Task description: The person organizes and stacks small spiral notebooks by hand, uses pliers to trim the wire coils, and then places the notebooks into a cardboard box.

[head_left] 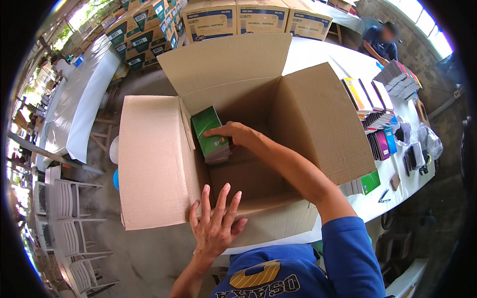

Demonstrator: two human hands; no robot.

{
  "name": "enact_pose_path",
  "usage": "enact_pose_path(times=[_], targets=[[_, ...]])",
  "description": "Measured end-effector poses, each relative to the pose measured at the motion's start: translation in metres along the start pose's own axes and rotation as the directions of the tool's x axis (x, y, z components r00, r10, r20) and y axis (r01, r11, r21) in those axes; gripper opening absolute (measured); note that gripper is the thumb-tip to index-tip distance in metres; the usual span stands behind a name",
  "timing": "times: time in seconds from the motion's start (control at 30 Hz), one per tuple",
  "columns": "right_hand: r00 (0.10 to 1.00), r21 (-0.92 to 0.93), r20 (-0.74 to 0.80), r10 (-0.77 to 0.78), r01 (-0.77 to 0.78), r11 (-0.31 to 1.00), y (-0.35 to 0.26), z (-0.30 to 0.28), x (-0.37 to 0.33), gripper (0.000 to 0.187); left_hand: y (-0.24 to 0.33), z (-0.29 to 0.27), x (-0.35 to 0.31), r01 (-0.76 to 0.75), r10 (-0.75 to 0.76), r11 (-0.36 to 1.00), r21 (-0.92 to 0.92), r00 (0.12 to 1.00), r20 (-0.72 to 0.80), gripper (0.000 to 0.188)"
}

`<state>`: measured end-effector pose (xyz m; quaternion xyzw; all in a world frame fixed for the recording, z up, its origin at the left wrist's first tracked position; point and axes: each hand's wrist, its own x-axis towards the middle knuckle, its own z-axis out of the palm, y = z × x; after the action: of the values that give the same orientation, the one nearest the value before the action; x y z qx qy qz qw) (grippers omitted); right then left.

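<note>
My left hand [214, 224] lies flat with spread fingers on the near flap of the big brown cardboard box [149, 164]. Inside, at the left wall, my right hand [233, 133] grips the stack of green-covered notebooks [211, 135] from above. More stacks of colourful notebooks [380, 99] lie on the white table at the right.

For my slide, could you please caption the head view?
Right hand sets green-covered notebooks inside cardboard box; left hand steadies it.

Green-covered notebook stack [210, 135], tilted, inside open cardboard box [303, 114]
</note>
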<state>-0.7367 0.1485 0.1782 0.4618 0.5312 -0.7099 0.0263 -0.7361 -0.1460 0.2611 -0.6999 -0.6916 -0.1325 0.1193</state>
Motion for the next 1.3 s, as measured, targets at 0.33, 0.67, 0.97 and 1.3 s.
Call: enact_pose_path(times=[0.33, 0.67, 0.97, 1.3], targets=[[0.973, -0.043, 0.142, -0.18, 0.188, 0.981, 0.042, -0.042, 0.053, 0.054, 0.003, -0.001, 0.005, -0.03, 0.03, 0.999, -0.012, 0.999, -0.029, 0.049], [0.811, -0.187, 0.219, -0.543, 0.581, 0.792, 0.019, -0.013, -0.02, 0.042, 0.002, 0.001, 0.001, -0.012, 0.012, 1.0, -0.007, 1.0, -0.025, 0.049], [0.894, -0.169, 0.134, -0.427, 0.445, 0.879, 0.023, -0.003, -0.015, 0.029, 0.001, 0.0, 0.001, -0.004, 0.004, 1.0, 0.009, 1.0, -0.017, 0.048], [0.999, 0.042, -0.022, 0.05, -0.049, 0.998, 0.021, -0.042, 0.01, 0.034, 0.002, 0.002, 0.004, -0.032, 0.032, 0.999, 0.007, 0.999, -0.041, 0.049]])
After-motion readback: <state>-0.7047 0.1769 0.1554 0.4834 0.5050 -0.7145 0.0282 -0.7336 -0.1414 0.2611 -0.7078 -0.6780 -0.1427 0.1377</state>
